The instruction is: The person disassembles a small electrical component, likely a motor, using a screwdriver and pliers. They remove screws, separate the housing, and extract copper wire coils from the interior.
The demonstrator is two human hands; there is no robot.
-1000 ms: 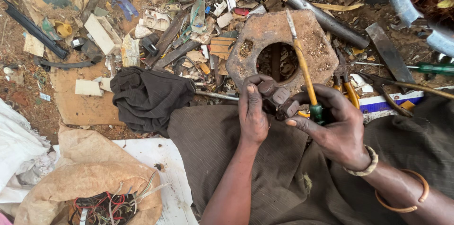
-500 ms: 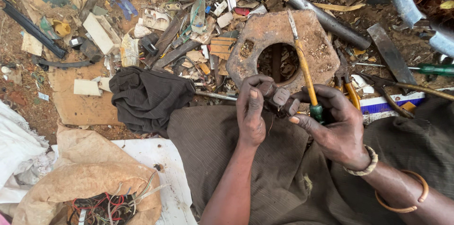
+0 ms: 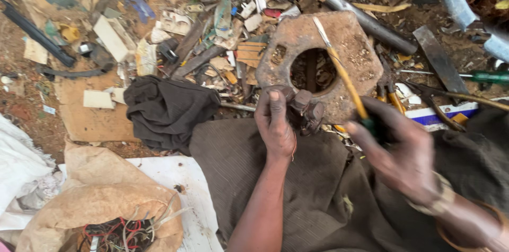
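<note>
My left hand [image 3: 275, 125] closes its fingers around a small dark metal part [image 3: 306, 110], holding it over my lap at the near edge of a rusty metal block [image 3: 297, 40] with a round hole. My right hand [image 3: 403, 148], blurred, grips the green handle of a yellow-shafted screwdriver [image 3: 342, 72], whose tip lies across the block's top. A dark cloth [image 3: 167, 111] sits to the left on the scrap-strewn ground; a sack of tangled wires [image 3: 114, 233] lies nearer me.
</note>
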